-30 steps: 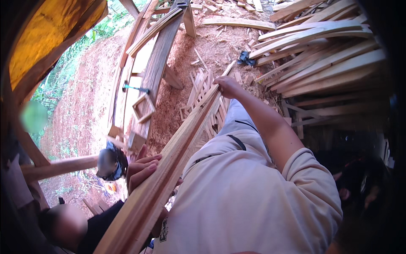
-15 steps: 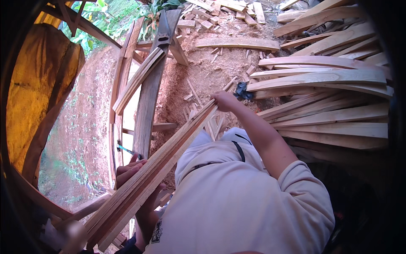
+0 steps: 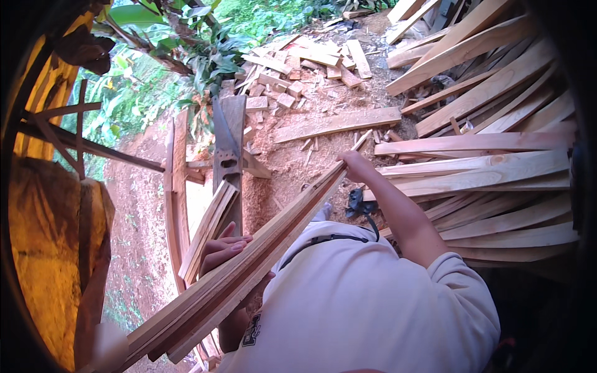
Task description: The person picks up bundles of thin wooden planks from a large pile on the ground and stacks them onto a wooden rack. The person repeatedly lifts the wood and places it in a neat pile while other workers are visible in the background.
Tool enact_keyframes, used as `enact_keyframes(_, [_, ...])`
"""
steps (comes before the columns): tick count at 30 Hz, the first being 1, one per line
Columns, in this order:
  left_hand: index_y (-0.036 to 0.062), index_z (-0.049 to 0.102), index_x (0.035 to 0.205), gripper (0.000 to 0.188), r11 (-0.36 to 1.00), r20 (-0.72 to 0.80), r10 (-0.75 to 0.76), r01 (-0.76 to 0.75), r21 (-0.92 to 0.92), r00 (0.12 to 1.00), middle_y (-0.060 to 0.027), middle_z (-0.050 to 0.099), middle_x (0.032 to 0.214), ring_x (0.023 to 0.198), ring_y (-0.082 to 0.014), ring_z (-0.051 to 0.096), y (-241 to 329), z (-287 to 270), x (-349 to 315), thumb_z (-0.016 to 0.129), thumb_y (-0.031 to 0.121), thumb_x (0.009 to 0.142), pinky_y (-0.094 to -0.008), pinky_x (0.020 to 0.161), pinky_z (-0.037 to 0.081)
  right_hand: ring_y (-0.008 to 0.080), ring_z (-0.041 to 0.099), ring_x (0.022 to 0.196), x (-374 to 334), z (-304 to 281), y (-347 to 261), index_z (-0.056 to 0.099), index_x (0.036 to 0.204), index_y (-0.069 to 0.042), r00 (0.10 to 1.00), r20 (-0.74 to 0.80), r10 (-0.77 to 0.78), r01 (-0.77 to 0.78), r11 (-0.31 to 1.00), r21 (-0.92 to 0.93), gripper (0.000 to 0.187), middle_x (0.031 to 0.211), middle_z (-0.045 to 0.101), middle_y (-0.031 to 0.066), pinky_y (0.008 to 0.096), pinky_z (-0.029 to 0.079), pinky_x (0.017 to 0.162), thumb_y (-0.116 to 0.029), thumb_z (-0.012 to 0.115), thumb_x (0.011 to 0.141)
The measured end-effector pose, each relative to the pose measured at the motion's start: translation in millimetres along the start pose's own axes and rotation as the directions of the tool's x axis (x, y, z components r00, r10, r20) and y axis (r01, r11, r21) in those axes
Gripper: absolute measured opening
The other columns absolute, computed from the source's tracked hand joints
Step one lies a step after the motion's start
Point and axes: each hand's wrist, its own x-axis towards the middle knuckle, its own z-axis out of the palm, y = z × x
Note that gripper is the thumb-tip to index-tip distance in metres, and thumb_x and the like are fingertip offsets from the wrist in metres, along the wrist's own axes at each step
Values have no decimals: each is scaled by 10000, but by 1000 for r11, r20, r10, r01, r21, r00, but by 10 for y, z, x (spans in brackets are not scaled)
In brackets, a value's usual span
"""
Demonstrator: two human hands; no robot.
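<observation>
A long bundle of wooden strips (image 3: 249, 264) slants across my front, from the lower left up toward the middle. Around its thinner far end my right hand (image 3: 359, 166) is closed. My left hand (image 3: 225, 250) holds the thicker part from beneath; its fingers show along the far side, while the palm is hidden by the wood. Left of the bundle, a shorter stack of strips (image 3: 210, 233) leans on a dark upright-looking plank (image 3: 233, 124). A handsaw (image 3: 226, 140) lies on that plank, its blade pointing away from me.
Many long boards (image 3: 485, 174) are piled at the right. Offcuts (image 3: 292, 78) and sawdust cover the ground ahead, with a single board (image 3: 339, 124) lying across it. A black plastic bag (image 3: 359, 204) is near my right forearm. Yellow sheeting (image 3: 46, 248) hangs at the left.
The view has shifted, so the saw, plank and offcuts appear lower. Both hands still hold the bundle, which now sits slightly farther right in the picture.
</observation>
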Motion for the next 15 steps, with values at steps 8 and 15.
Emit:
enact_keyframes(8, [75,535,1120,599,973,65,-122,132,-187,990,-80,600,1000,1008,-239,617,-526,536,1450,885,193,648,-452,1010,457,347,593,1016,933,-682,658,640,1026,-90,990,-76,121,-115,991,74,321,1010,639,147,412,491,862,-18,680,716])
enact_keyframes(15, [72,535,1123,601,964,15,-179,178,-195,984,-80,602,1006,1016,-240,608,-1062,856,2236,884,178,645,-443,999,460,321,587,1043,1894,-1242,1002,635,1054,-93,992,-54,118,-118,993,12,358,1061,633,121,405,485,882,-19,678,707])
